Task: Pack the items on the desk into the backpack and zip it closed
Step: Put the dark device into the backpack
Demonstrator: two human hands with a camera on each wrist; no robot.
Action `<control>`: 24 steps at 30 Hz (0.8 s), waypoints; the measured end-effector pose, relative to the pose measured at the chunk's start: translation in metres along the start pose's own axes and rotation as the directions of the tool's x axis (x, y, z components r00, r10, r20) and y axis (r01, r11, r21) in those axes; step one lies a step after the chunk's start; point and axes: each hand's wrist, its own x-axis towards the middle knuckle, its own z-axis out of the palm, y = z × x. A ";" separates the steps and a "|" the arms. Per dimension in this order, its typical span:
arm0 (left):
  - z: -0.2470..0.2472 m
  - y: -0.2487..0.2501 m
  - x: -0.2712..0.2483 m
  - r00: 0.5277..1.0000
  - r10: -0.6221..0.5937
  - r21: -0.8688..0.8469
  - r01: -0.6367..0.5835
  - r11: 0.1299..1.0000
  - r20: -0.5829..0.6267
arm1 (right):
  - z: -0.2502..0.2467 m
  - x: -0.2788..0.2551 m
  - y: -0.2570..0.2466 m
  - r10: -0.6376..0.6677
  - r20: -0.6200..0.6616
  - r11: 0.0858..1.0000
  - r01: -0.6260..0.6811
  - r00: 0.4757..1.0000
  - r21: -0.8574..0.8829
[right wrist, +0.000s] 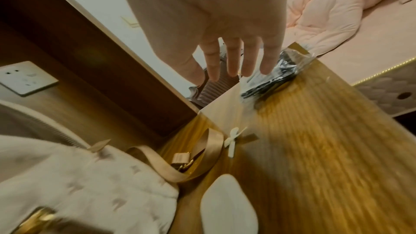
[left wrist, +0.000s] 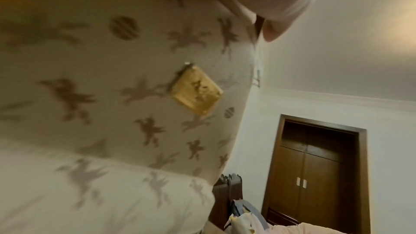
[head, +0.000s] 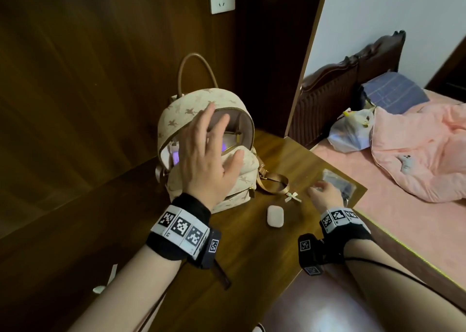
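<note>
— Head view: backpack (head: 201, 140) upright on desk (head: 252, 268), unzipped. Left hand (head: 204, 155) spread before it, holding nothing.
— Right hand (head: 325, 195)?
— Right of backpack, fingers straight on clear packet (head: 338, 180); earbud case (head: 275, 215) between.

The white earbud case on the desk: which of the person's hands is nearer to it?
Right. The right hand reaches past the earbud case to the plastic packet; the left hand is up at the backpack.

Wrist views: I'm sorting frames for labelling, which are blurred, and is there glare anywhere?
Left wrist: backpack fabric soft, motion-smeared toward the bottom. Right wrist: desk grain streaked, white case blurred. Head: sharper, with glare on the desk by the clear packet.
</note>
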 end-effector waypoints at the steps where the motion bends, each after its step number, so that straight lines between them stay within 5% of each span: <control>1: 0.001 0.006 0.005 1.000 0.016 0.053 -0.017 0.998 0.010 | -0.002 0.008 0.004 0.033 -0.021 0.999 -0.033 0.999 -0.027; 9: 0.012 0.009 0.031 0.950 -0.188 0.348 0.094 0.933 0.248 | -0.012 0.062 0.033 0.189 -0.219 0.980 -0.197 0.957 -0.014; 14: 0.014 0.004 0.033 0.919 -0.236 0.352 0.117 0.929 0.316 | -0.013 0.077 0.046 0.388 -0.153 0.921 -0.375 0.909 0.107; 24: 0.020 0.001 0.042 0.895 -0.273 0.393 0.123 0.911 0.354 | -0.017 0.095 0.055 0.383 -0.019 0.908 -0.372 0.924 0.194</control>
